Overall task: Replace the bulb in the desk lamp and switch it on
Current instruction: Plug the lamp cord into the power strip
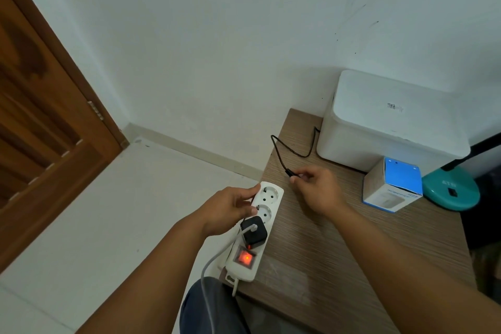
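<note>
The end of a black cable [279, 154] is pinched in the fingers [299, 177] of the right hand [318, 188], the connector pointing left and slightly towards the person, at the power strip [260, 228]. The strip lies along the left edge of the worktop [311, 238], its long axis running away from the person, and its far end is held by the left hand [230, 209], whose fingers curl round its left side. The two far sockets are free; a black adapter [253, 232] with a white lead occupies the next one, and the strip's rocker switch [245, 257] glows red.

The cable loops back over the worktop towards a white box [393, 122] by the wall; its far end cannot be traced. The desk lamp [451, 188], with its teal base, stands at the right edge, well apart from both hands; its head and bulb are out of view. A small blue and white carton [393, 188] stands just beside it.

The connector is judged to lie just right of the strip's far end, so the coming move would be short and leftward, by the right hand.
</note>
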